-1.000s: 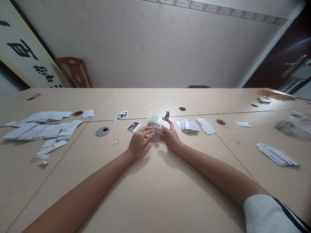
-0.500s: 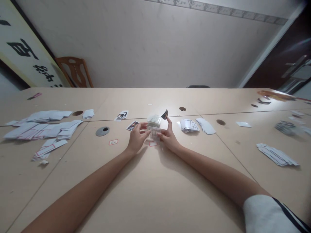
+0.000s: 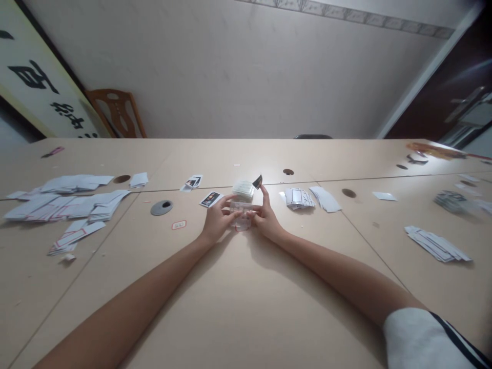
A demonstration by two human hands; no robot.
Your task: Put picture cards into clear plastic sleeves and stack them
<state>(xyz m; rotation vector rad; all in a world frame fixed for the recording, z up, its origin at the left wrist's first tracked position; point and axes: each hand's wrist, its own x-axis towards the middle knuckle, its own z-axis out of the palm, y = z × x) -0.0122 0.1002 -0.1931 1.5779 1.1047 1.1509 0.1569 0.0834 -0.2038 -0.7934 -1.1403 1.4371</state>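
Both hands pinch a clear sleeve (image 3: 241, 214) at its side edges: left hand (image 3: 216, 221), right hand (image 3: 267, 219), which also grasps a small card (image 3: 257, 181); light, slippery, flexible, likely best held by edges

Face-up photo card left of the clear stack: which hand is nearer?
Left. The left hand sits just right of and below the photo card, fingers on a clear sleeve. The right hand is farther right, beyond the sleeve.

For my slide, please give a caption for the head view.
Both hands, left hand and right hand, hold a clear sleeve above a table strewn with cards.
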